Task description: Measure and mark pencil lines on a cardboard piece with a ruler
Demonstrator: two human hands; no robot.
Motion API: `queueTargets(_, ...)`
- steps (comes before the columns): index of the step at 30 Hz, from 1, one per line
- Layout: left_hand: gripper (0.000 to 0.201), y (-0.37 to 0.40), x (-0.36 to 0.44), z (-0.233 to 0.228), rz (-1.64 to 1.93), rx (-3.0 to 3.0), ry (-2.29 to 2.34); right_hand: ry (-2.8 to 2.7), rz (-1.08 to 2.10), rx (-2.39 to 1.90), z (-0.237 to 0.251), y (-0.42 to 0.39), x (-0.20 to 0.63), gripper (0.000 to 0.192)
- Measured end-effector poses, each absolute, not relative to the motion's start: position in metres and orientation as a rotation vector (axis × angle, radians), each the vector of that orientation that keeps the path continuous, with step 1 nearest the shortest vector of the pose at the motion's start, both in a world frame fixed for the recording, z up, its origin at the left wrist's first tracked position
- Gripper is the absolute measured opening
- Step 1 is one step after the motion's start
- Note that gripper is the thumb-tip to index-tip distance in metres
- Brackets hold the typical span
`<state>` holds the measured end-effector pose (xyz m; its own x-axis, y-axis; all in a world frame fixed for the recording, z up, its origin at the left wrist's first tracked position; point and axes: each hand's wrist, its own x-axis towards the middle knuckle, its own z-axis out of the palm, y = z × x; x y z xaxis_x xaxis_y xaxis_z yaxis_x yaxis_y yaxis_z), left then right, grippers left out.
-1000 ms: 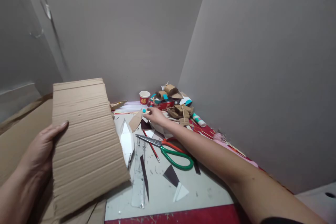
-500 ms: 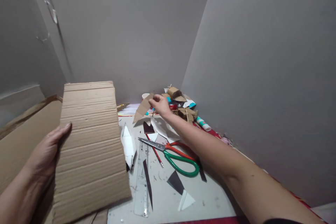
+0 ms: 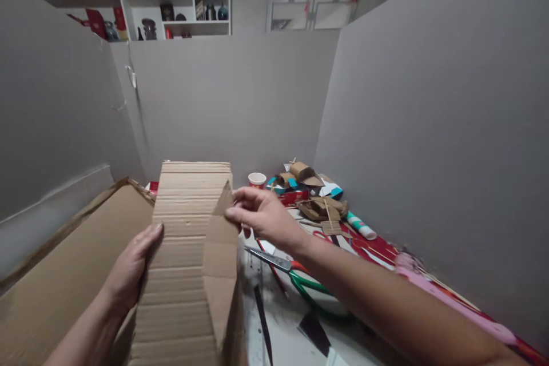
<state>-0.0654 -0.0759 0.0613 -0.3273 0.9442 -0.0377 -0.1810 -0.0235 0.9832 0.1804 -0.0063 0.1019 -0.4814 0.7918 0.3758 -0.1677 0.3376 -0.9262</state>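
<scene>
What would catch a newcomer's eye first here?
Probably the ridged cardboard sheet left of centre, gripped at its left edge by the left hand. Next, the pointed cardboard piece that the right hand holds in front of the sheet's right side, then the green-handled scissors lying to its right.

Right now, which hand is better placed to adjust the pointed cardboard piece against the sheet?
Probably the right hand: it pinches the pointed piece near its upper end, while the left hand is busy gripping the sheet by its left edge.
</scene>
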Motion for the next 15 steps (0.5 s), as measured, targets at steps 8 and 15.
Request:
queueTargets(8,0.047,-0.085,-0.048,0.067,1.426,0.899,1.166,-1.745,1.241,-0.595,0.108,-0.003,0.155,0.015)
queueTargets(15,0.052,-0.089,-0.041,0.067,1.39,0.901,1.164,-1.733,1.166,-0.623,0.115,0.0,0.15,0.007)
